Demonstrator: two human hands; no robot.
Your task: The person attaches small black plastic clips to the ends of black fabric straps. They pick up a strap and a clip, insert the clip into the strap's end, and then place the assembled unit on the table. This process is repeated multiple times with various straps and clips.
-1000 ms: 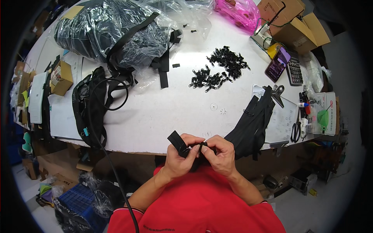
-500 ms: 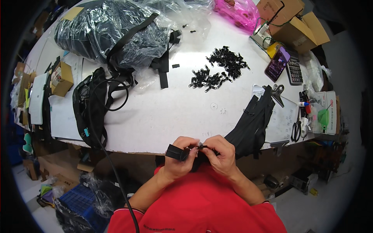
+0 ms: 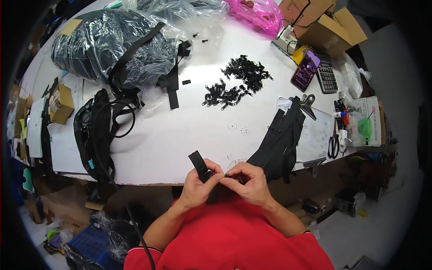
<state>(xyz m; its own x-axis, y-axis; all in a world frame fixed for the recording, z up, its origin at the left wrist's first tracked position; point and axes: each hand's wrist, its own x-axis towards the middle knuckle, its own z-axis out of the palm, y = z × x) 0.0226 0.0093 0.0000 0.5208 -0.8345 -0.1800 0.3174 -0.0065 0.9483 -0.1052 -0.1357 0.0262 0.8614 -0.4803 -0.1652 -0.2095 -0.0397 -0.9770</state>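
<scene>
Head view: both hands are up close in front of the person's red shirt (image 3: 243,234), near the table's front edge, fingertips meeting abt. mid-pic. L hand (image 3: 197,188) is clamped on a black strap (image 3: 196,160), its free end sticking up past the fingers & leaning left; the rest is mostly hidden by the hand. R hand (image 3: 253,185) has thumb & index tips brought in to a pinch, touching or just beside the L fingertips; can't tell what, if anything, sits in that pinch, too small & covered. Bundle of black straps (image 3: 283,139) lies on the white table (image 3: 180,139) just beyond the R hand, its near end hanging over the edge; metal clip (image 3: 308,107) at its far end, papers (image 3: 315,135) on its R side. Farther up the table, approx. centre: a pile of small black zip pulls (image 3: 247,74) w/ a smaller cluster (image 3: 222,95) to its lower L. R side: phone (image 3: 306,70) leaning by a calculator (image 3: 327,77), open cardboard box (image 3: 330,36) behind, scissors (image 3: 333,146) nr. the R edge. Pink plastic bag (image 3: 258,18) at top. L side: big clear plastic bag (image 3: 108,49) w/ dark contents, black mesh item (image 3: 92,130) below it, black cable (image 3: 123,198) running down to the person's L arm. Blue crate (image 3: 92,245) on the floor, lower L.
</scene>
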